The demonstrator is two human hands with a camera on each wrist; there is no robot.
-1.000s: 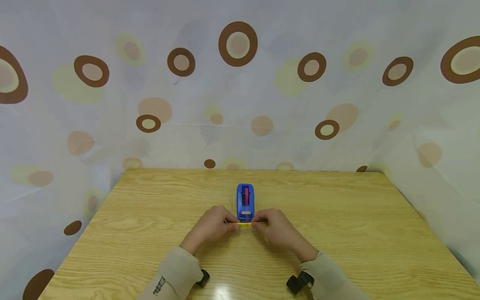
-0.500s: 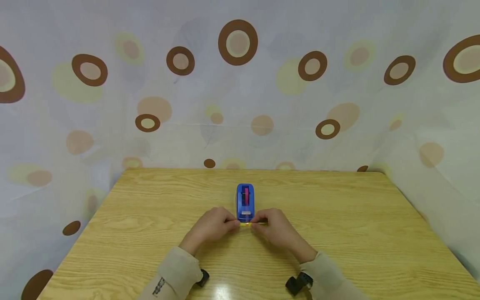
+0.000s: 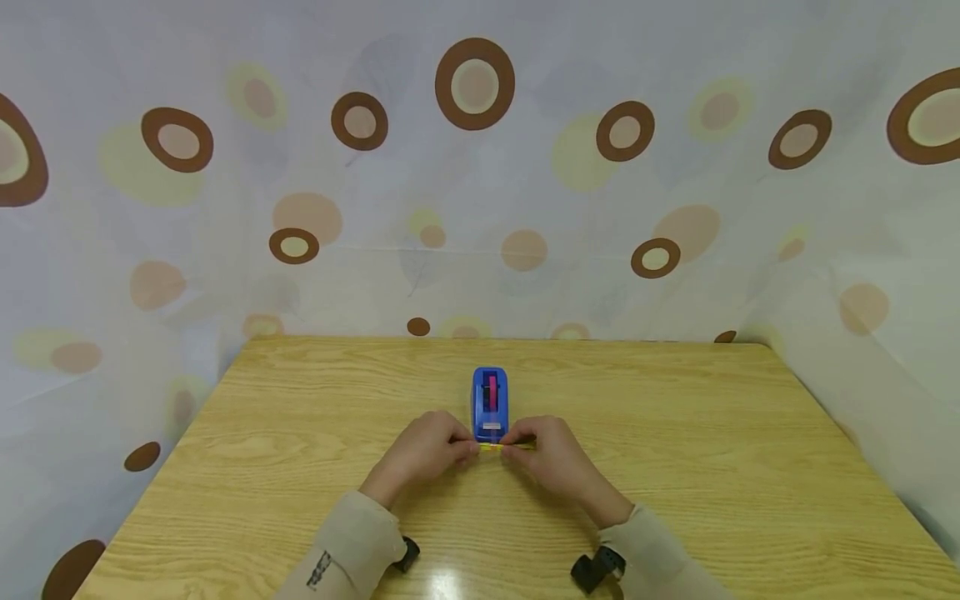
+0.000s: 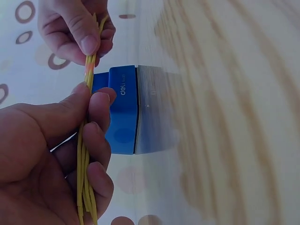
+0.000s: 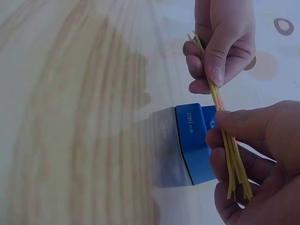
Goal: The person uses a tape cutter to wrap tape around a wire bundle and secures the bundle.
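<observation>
- Left hand (image 3: 423, 454) and right hand (image 3: 553, 457) each pinch one end of a yellow strand bundle (image 3: 491, 447), frame centre.
- Blue tape dispenser (image 3: 491, 403) just behind, on bench (image 3: 675, 450).

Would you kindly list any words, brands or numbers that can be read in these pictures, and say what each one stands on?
"deli": white letters on the end of the blue tape dispenser, read in both wrist views; smaller characters after it are too blurred to read.
A dark patch on the left sleeve in the head view: too small to read.
Nothing else legible.
</observation>
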